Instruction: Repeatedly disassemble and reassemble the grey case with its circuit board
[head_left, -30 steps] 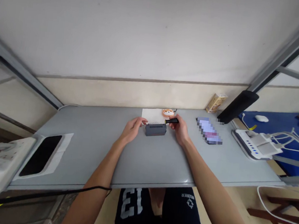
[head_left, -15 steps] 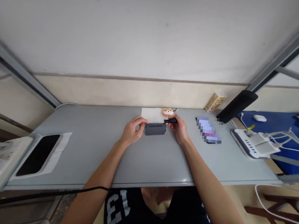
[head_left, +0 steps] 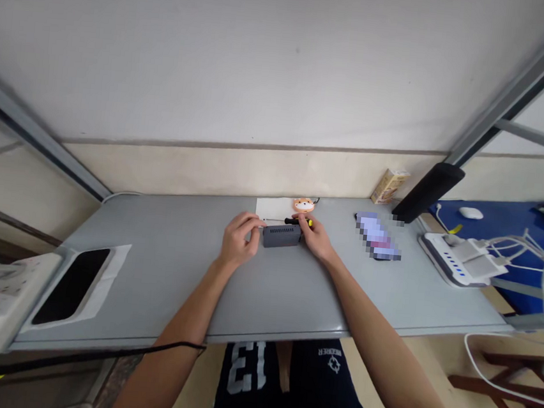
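A dark grey slotted box [head_left: 282,236] rests on the grey table in front of me. My left hand [head_left: 239,242] is at its left end, thumb and fingertips pinched together; what they hold, if anything, is too small to make out. Behind the box's top edge lies a screwdriver [head_left: 291,221] with a black handle and yellow end, its thin shaft pointing left towards my left fingertips. My right hand [head_left: 315,237] has its fingers closed on the handle, and its lower part is beside the box's right end.
Behind the box are a white sheet [head_left: 271,207] and an orange animal-faced item [head_left: 304,205]. To the right lie a phone [head_left: 377,236], a small carton [head_left: 389,186], a black cylinder [head_left: 428,192] and a charging strip [head_left: 456,259]. At left lies a dark-screened device [head_left: 71,286].
My right hand has moved left, closer to the box, and the screwdriver has shifted left with it. Its yellow end now shows past my fingers. My left hand stays by the box.
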A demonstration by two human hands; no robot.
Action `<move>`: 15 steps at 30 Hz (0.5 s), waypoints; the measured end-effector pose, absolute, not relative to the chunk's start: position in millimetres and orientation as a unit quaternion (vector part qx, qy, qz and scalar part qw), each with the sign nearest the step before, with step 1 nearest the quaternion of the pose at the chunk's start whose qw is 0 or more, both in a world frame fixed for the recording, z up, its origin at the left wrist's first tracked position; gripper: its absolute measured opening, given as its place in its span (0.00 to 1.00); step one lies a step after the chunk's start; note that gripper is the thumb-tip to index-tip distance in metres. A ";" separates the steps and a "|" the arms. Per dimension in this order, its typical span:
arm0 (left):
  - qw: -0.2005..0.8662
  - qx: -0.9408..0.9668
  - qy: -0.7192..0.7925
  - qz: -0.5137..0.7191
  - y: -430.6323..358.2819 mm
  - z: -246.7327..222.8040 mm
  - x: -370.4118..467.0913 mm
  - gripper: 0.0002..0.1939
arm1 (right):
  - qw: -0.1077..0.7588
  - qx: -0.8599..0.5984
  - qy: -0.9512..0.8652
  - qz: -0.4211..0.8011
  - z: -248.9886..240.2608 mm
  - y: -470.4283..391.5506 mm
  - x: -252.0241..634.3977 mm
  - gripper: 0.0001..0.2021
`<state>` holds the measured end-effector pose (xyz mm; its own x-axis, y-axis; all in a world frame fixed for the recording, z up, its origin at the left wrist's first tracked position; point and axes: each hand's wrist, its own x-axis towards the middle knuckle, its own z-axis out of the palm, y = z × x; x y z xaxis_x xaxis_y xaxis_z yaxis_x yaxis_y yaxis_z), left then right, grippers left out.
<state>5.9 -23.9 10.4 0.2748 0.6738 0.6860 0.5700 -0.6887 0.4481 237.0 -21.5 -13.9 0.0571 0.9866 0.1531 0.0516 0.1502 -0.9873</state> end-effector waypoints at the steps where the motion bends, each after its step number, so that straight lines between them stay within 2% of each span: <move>1: 0.054 0.799 0.390 0.454 -25.3 10.9 7.9 0.12 | 0.538 -0.483 -0.538 0.433 -14.9 -21.1 237.1 0.22; 8: 0.086 0.835 0.372 0.395 -26.7 11.4 16.1 0.11 | 0.542 -0.483 -0.530 0.437 -11.4 -22.0 238.2 0.25; 12: 0.073 0.827 0.371 0.417 -19.6 10.4 7.8 0.11 | 0.587 -0.476 -0.464 0.462 -12.2 -18.1 243.7 0.25; 15: 0.057 0.830 0.378 0.406 -14.9 8.5 2.1 0.13 | 0.631 -0.457 -0.389 0.492 -13.4 -13.0 249.9 0.21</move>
<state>2.1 -14.9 8.5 0.3843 0.6741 0.6308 0.5811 -0.7076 0.4021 249.9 -13.0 -13.4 0.2121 0.9764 0.0411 -0.2656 0.0980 -0.9591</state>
